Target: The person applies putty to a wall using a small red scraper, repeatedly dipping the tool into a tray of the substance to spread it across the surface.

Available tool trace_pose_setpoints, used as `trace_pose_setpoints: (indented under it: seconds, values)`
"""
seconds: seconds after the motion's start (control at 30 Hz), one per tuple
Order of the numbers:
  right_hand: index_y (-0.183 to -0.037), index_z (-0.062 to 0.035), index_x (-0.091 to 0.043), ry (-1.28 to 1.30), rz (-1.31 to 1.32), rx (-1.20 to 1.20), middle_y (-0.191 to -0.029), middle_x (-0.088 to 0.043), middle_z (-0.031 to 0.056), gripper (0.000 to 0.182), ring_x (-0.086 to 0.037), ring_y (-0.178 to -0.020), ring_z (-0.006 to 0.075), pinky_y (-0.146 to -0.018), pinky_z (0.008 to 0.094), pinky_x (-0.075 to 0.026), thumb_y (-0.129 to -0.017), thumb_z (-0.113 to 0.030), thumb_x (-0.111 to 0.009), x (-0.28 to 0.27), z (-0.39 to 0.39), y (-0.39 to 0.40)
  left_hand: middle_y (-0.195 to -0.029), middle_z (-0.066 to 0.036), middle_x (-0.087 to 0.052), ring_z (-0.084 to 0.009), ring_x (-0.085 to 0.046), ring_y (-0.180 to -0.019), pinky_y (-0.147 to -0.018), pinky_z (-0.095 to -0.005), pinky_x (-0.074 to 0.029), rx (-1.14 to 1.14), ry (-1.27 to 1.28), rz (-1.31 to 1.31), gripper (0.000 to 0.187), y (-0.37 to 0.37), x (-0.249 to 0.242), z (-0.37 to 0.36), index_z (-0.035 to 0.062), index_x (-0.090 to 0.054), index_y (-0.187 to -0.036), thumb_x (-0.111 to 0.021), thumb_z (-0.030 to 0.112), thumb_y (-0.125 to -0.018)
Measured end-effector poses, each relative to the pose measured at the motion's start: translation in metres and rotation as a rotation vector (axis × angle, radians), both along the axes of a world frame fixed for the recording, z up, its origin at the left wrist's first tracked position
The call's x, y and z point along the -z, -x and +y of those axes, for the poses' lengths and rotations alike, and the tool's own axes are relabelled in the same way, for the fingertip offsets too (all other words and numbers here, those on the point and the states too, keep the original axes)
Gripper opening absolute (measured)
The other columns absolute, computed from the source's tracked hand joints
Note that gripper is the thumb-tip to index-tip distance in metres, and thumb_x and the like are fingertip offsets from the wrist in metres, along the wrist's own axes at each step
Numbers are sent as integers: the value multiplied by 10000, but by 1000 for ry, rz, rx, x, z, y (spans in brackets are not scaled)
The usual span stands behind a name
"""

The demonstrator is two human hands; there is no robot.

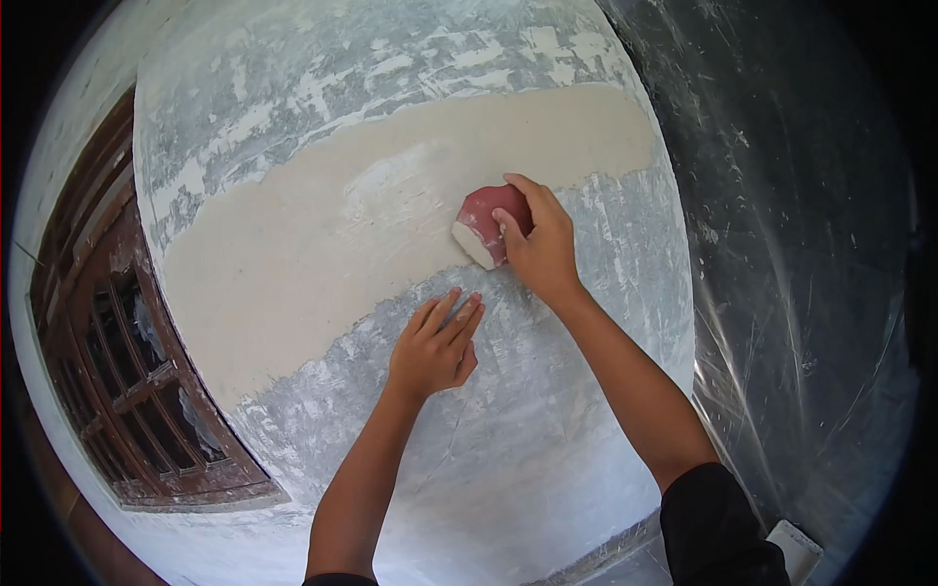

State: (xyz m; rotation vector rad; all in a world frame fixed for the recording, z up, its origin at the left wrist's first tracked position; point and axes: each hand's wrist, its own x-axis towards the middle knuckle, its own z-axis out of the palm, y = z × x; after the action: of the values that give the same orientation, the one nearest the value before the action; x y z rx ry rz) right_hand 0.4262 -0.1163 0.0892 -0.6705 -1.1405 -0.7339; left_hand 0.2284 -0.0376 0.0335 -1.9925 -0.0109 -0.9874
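Observation:
In my right hand point(542, 239) is a dark red putty spreader point(496, 210), gripped between thumb and fingers. Whitish putty coats its lower left edge, which lies at the lower border of a smooth cream band of putty point(283, 225) on the wall. Below and to the left, my left hand point(435, 344) has its fingers stretched up toward that border, with white smears on the fingertips. It holds nothing. A brighter, wetter-looking streak shows in the band, left of the spreader.
Grey wall point(528, 391) with patchy white smears surrounds the band. A brown wooden window frame with bars point(147, 391) is at the left. Dark plastic sheeting point(782, 273) hangs on the right. A pale, flat-ended object point(796, 549) lies at the lower right.

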Motion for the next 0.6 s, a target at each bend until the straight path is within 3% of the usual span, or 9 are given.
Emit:
trace_pose_setpoints:
  seconds: [0.1, 0.2, 0.27, 0.37, 0.4, 0.47, 0.6]
  values:
    - [-1249, 6, -578, 92, -40, -10, -1067, -620, 222, 428, -624, -987, 393, -865, 446, -498, -842, -31, -704, 4, 13, -7, -1313, -51, -653, -276, -556, -1266, -1052, -424, -429, 4, -4, 5, 478, -1, 0, -1, 61, -683, -1219, -596, 132, -754]
    - [-1240, 30, -582, -105, 305, 272, -1068, -624, 232, 410, -621, -988, 402, -865, 444, -504, -851, -29, -697, 3, 2, -55, -1316, -52, -651, -279, -557, -1264, -1048, -427, -431, 10, -6, 3, 478, -1, 0, 0, 58, -681, -1219, -596, 128, -754]
    - [-1232, 33, -586, -138, 334, 261, -1063, -626, 228, 402, -626, -978, 399, -864, 434, -509, -850, -26, -698, 5, -4, -56, -1319, -53, -649, -281, -557, -1263, -1047, -430, -432, 17, -5, 0, 480, -1, 1, 1, 57, -680, -1220, -596, 125, -753]
    - [-1241, 7, -584, -81, 93, 73, -1049, -623, 218, 414, -629, -968, 391, -856, 421, -509, -847, -25, -706, 4, -1, -9, -1320, -52, -649, -280, -556, -1263, -1050, -429, -431, 4, 1, 0, 475, -1, 1, 0, 59, -680, -1220, -594, 127, -758]
    - [-1233, -10, -604, 50, 59, -23, -1108, -649, 205, 411, -645, -1024, 365, -906, 402, -507, -839, -40, -720, 4, 1, 4, -1319, -51, -650, -278, -556, -1264, -1051, -427, -431, 2, -2, -1, 472, -1, 1, 0, 61, -681, -1221, -594, 127, -761]
    - [-1226, -2, -606, 122, 30, 16, -1099, -647, 216, 406, -643, -1011, 374, -895, 406, -508, -838, -38, -719, 5, 12, 3, -1318, -50, -651, -276, -556, -1265, -1051, -424, -431, -1, -10, 0, 470, -1, 0, 1, 62, -681, -1221, -593, 127, -764]
    - [-1240, 45, -575, -119, 361, 266, -1082, -621, 224, 412, -625, -976, 398, -856, 433, -509, -849, -11, -692, 6, 4, -48, -1322, -49, -648, -277, -553, -1270, -1049, -426, -433, 3, -3, 1, 469, 0, 2, 1, 63, -679, -1226, -596, 125, -768]
